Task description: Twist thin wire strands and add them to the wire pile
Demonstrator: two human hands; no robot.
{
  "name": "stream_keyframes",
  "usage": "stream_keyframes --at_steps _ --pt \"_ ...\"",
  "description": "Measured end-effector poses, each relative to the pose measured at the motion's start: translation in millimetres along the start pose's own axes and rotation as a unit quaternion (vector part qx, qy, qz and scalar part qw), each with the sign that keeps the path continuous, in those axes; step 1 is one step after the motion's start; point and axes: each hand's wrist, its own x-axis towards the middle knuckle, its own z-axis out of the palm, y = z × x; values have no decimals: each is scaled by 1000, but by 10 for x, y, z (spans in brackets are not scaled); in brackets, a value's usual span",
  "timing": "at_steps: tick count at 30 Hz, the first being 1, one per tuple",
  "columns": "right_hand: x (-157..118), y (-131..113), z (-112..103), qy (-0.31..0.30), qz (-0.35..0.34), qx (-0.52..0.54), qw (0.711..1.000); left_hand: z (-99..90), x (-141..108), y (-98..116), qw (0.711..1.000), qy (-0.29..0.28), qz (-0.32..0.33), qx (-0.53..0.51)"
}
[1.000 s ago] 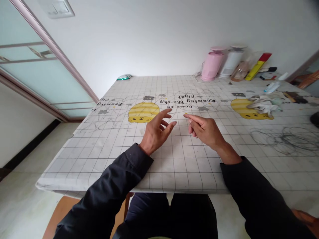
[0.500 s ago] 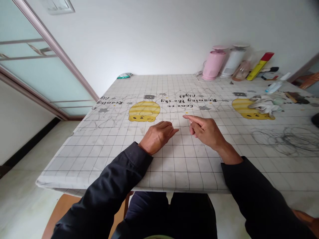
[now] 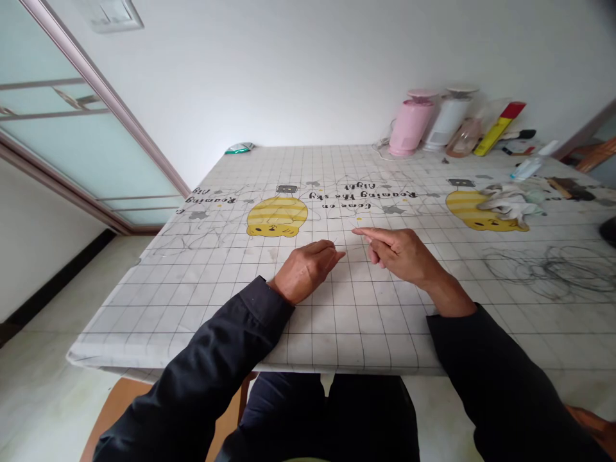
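Left hand (image 3: 307,271): grip curled narrow, frame centre
Right hand (image 3: 398,255): forefinger extended, grip cannot be told
Wire (image 3: 558,264): coiled, frame right

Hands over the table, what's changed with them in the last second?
The left hand has curled from spread fingers into a more closed shape, drawing slightly toward the person. The right hand has barely shifted. Whether either holds anything is unclear. The tangled strands and crumpled cloth stayed put.
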Motion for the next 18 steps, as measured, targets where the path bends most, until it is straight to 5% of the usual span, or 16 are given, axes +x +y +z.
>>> stream_keyframes --at_steps 11,15,18 --pt "2 -7 -47 10 20 -16 1000 -117 29 116 986 67 -28 -147" --pt "5 -6 -41 23 30 9 999 -160 77 140 970 130 -113 -172" --pt "4 -13 -29 24 36 16 999 -123 84 88 951 93 -178 -236"
